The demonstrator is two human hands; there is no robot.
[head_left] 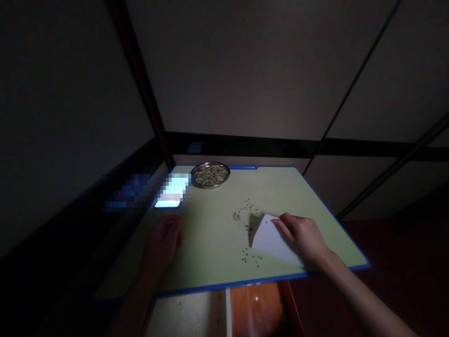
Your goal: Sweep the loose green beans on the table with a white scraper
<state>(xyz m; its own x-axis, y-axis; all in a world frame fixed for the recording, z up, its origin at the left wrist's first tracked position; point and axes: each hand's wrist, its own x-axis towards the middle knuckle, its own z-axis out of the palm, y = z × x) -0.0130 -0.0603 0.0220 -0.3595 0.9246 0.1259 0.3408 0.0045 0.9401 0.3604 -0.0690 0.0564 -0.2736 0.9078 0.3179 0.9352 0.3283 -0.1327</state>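
Observation:
My right hand [303, 234] grips a thin white card [275, 241] between thumb and fingers, at its far right edge. The card slants over the board, and one dark speck shows near its top corner. Just left of it, small greenish-brown beans or seeds [248, 228] lie scattered in loose groups. My left hand [164, 238] is curled closed at the left side of the board, and nothing shows in it. Toward the back, a round metal plate [228, 174] holds many similar small grains mixed with paler ones.
A pale green board or tabletop [206, 252] with a blue edge carries these things. A lit phone [172, 191], partly blurred out, lies at the left. Panelled walls [242, 70] rise behind and to the left. Below the front edge sits something orange [256, 306].

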